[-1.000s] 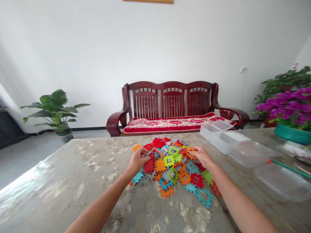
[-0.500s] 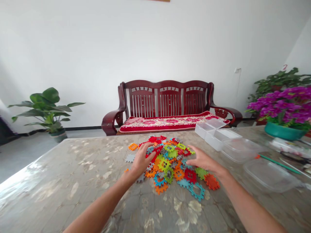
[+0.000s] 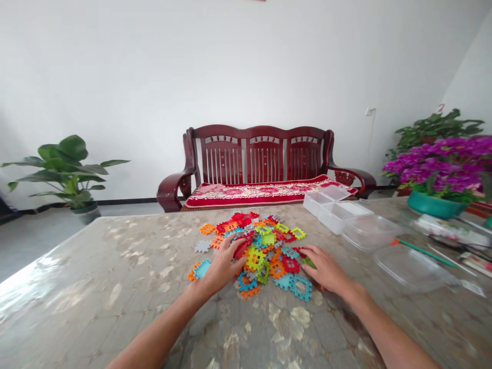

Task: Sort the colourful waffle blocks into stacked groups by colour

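A heap of flat, notched plastic pieces in red, orange, green, blue and grey lies on the table, with a yellow-green window piece (image 3: 254,258) on top. My left hand (image 3: 222,264) rests on the heap's left side, fingers apart, over red and orange pieces. On the right edge, my right hand (image 3: 323,266) has its fingers spread over a green piece (image 3: 309,262) and a red one. A blue frame piece (image 3: 301,287) lies near the front of the heap. To the left sits a grey piece (image 3: 203,246).
Clear open boxes (image 3: 338,212) stand at the right back of the table (image 3: 126,287), beside transparent lids (image 3: 413,266). A green pencil (image 3: 426,252) and purple flowers in a teal pot (image 3: 436,205) are farther right. A wooden bench (image 3: 265,154) stands behind.
My right hand has moved toward me, onto the heap's right edge. My left hand has come slightly nearer too, and pieces beside both hands have shifted. The camera view has moved a little.
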Action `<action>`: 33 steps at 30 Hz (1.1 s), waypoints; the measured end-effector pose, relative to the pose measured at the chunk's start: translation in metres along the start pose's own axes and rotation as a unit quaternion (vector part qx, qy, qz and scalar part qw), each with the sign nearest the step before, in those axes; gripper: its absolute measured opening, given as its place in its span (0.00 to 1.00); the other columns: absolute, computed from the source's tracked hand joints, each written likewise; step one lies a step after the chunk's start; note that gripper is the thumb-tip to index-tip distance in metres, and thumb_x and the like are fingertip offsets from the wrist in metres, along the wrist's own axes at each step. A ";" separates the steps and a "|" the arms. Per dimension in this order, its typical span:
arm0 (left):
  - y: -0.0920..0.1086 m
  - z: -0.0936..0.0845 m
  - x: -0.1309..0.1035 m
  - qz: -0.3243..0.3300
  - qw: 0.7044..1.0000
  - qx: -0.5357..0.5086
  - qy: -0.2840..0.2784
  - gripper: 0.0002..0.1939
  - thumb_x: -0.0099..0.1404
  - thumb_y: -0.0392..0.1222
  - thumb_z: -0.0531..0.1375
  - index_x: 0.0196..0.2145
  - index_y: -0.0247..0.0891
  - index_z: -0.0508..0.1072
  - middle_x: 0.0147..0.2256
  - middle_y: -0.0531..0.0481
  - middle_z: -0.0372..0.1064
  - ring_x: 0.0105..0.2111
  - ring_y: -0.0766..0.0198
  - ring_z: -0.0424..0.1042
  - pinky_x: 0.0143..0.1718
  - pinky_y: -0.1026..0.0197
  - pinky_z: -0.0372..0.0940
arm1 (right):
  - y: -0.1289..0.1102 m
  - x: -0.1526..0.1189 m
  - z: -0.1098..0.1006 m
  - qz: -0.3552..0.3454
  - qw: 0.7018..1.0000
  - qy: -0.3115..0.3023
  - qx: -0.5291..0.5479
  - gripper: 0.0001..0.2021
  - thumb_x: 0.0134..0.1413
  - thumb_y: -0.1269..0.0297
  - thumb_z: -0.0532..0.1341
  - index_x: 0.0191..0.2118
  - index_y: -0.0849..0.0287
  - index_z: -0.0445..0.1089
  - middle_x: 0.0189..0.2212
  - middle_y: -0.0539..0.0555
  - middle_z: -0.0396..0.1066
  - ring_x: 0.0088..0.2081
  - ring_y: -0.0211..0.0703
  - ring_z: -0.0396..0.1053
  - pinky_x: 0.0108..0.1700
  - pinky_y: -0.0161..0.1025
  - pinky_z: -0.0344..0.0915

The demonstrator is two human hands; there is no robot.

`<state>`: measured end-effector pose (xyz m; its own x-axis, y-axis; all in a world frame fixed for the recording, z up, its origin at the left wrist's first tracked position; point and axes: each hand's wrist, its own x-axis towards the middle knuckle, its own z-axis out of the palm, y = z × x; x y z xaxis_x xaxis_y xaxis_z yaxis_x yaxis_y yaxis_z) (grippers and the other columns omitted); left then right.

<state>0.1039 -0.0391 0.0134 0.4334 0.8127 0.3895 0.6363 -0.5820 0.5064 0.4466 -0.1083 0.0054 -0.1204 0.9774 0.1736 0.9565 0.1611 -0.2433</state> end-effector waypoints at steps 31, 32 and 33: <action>-0.024 -0.013 -0.035 -0.190 0.959 0.211 0.031 0.23 0.71 0.50 0.48 0.57 0.40 0.68 0.60 0.39 0.65 0.58 0.51 0.65 0.59 0.45 0.57 | -0.124 0.128 -0.052 -0.084 0.970 0.140 0.181 0.09 0.53 0.67 0.60 0.38 0.58 0.76 0.40 0.55 0.77 0.44 0.45 0.72 0.50 0.40 0.65; -0.025 -0.013 -0.036 -0.180 0.962 0.206 0.024 0.23 0.71 0.50 0.47 0.57 0.39 0.68 0.60 0.39 0.65 0.58 0.52 0.65 0.59 0.47 0.57 | -0.121 0.128 -0.049 -0.081 0.970 0.135 0.187 0.09 0.53 0.66 0.60 0.39 0.58 0.76 0.41 0.56 0.77 0.45 0.45 0.72 0.51 0.41 0.64; -0.026 -0.013 -0.036 -0.173 0.964 0.201 0.023 0.23 0.71 0.50 0.47 0.57 0.40 0.68 0.59 0.40 0.66 0.58 0.52 0.65 0.60 0.47 0.57 | -0.114 0.126 -0.046 -0.070 0.971 0.132 0.188 0.10 0.52 0.67 0.60 0.40 0.58 0.76 0.42 0.56 0.77 0.46 0.46 0.72 0.53 0.41 0.64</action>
<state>0.0634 -0.0540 -0.0036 0.1286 0.9487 0.2888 0.9378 -0.2110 0.2756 0.3347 -0.0101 0.0992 -0.1221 0.8819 0.4554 0.7655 0.3757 -0.5224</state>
